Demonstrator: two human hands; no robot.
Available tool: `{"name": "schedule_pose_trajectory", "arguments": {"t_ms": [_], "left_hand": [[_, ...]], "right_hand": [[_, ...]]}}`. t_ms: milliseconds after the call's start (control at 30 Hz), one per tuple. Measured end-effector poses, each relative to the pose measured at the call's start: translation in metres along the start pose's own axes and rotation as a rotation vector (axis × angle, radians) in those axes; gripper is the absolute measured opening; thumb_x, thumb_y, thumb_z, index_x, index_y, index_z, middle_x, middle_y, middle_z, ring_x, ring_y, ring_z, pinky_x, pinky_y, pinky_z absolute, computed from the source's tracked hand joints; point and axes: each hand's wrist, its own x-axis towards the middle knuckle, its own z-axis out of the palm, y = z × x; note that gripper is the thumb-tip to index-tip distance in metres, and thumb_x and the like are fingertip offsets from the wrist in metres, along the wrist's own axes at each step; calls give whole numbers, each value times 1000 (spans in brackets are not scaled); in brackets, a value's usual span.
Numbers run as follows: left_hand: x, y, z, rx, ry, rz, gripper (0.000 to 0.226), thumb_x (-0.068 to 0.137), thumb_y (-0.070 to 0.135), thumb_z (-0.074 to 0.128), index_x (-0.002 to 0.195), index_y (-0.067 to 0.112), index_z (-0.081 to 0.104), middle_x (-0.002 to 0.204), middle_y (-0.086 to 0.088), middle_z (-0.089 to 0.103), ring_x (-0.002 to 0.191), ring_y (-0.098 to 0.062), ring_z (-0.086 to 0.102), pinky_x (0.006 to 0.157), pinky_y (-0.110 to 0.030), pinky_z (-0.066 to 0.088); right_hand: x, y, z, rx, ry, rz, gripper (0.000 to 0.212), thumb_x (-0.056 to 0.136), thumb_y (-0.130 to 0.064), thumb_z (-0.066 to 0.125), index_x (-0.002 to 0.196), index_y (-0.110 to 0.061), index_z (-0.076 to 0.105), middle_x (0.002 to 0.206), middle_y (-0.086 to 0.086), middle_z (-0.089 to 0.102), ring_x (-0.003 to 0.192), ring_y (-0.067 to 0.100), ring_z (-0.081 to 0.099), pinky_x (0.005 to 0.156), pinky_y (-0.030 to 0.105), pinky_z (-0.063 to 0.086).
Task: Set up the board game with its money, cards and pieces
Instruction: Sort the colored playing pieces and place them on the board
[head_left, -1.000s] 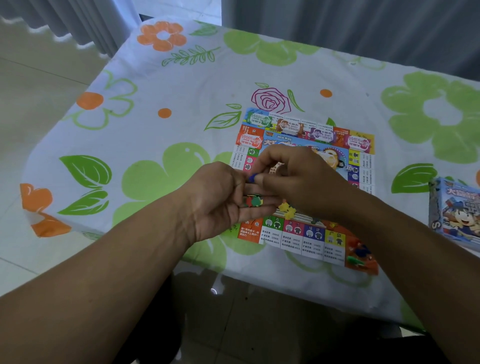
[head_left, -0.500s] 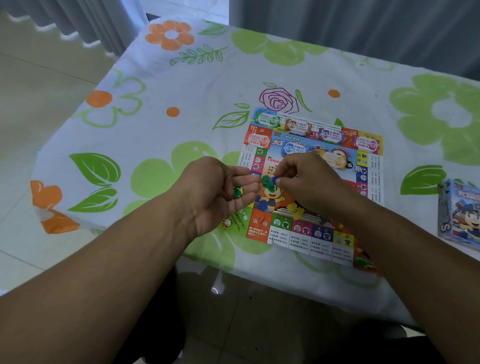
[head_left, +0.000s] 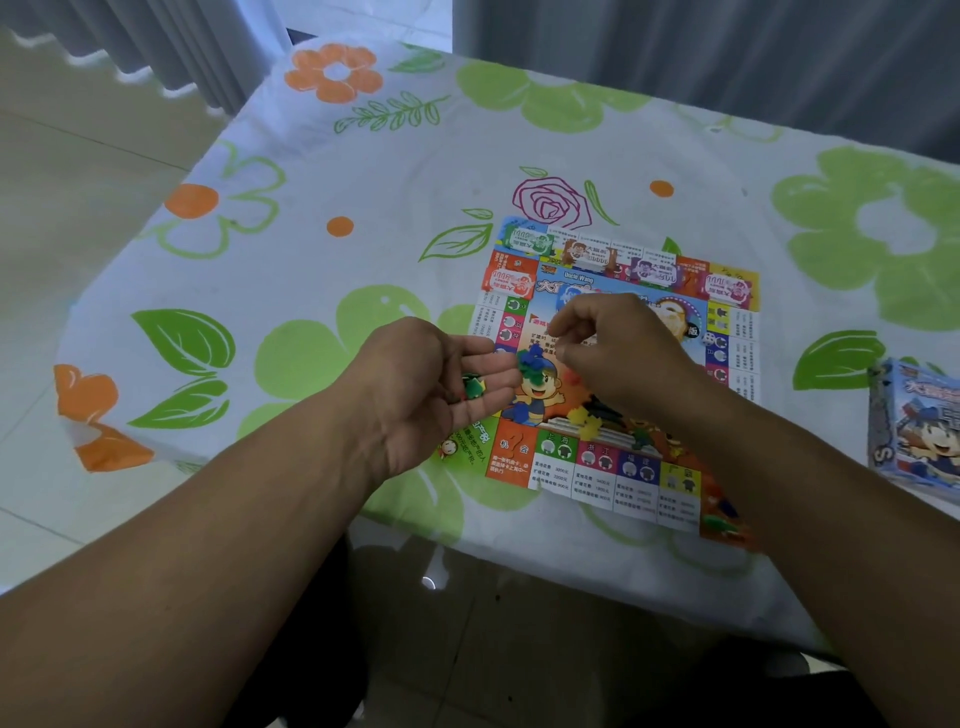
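Observation:
The game board (head_left: 597, 470) lies flat on the flowered tablecloth. Paper money stacks (head_left: 652, 270) sit along its far edge. My left hand (head_left: 415, 389) hovers at the board's left edge, palm turned inward, carrying small green pieces (head_left: 472, 387) on its fairly straight fingers. My right hand (head_left: 623, 353) hangs over the board's middle with curled fingers, thumb and forefinger close together. Whether it holds anything I cannot tell. Blue and green bits (head_left: 530, 359) show between the two hands. Yellow pieces (head_left: 584, 422) and other loose pieces (head_left: 641, 440) lie on the board under my right wrist.
The game box (head_left: 914, 431) stands at the right edge of view. A small white die (head_left: 707, 339) rests on the board's right side. A few more pieces (head_left: 722, 517) sit at the board's near right corner. The table's near edge (head_left: 467, 545) runs close below the board.
My right hand has drawn away from the left palm, toward the board's middle, and lifted a little. The left hand has moved left, showing green pieces on its fingers. The view shifted slightly.

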Motion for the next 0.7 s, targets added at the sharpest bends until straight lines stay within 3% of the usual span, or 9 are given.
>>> {"name": "schedule_pose_trajectory", "arguments": {"t_ms": [100,233,300,700], "left_hand": [[-1,0,-3,0,0,4,56,75,-19,19,112,-9,59,94,-22,71,78,-29,74,69,-34,64],[-1,1,-7,6,-4,13,57,72,-19,20,113,-9,59,91,-21,71,78,-30,74,71,-35,64],[-1,2,-9,9,-4,12,56,75,-18,19,112,-9,60,91,-21,71,82,-31,73,70,-35,64],[-3,5,-11,0,-19,24,56,73,-19,22,115,-11,59,92,-22,70,83,-32,72,71,-35,64]], "right_hand": [[2,-1,6,-68,-45,-17,18,97,-13,59,110,-19,69,97,-2,66,82,11,61,66,28,48],[2,-9,13,-219,-87,-92,28,97,-18,60,123,-27,65,112,1,57,95,21,60,79,37,52],[1,-11,15,-318,-93,-131,31,97,-17,58,125,-29,65,112,2,51,93,23,58,76,39,52],[1,-11,16,-414,-58,-221,17,98,-18,57,106,-19,73,98,4,57,83,23,59,72,39,53]]}}
